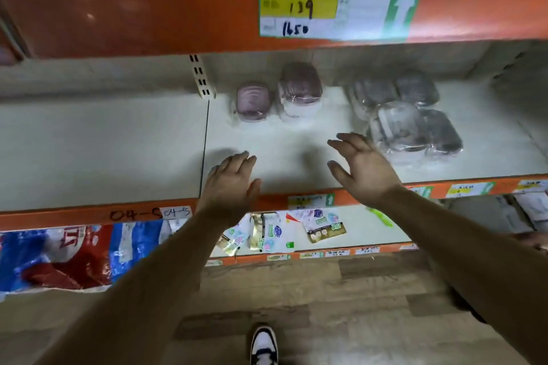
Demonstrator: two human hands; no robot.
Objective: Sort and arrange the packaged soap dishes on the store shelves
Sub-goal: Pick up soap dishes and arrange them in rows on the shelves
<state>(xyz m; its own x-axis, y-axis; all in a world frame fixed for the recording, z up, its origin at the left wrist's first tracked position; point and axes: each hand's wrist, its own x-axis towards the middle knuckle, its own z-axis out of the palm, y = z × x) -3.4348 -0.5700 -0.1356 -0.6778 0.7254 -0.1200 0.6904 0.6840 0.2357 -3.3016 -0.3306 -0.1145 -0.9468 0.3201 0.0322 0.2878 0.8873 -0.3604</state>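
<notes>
Cluster of wrapped grey soap dishes lies just right of spread, empty right hand; left hand empty, farther.

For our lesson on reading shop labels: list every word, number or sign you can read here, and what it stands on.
"139": yellow band of the large shelf tag on the upper orange beam.
"1650": same tag, below the band.
"04-5": handwritten on the lower shelf edge, repeated on a white sticker.
White up arrow: the tag's green strip.
Too blurred: the small price tags and the packets below.
</notes>
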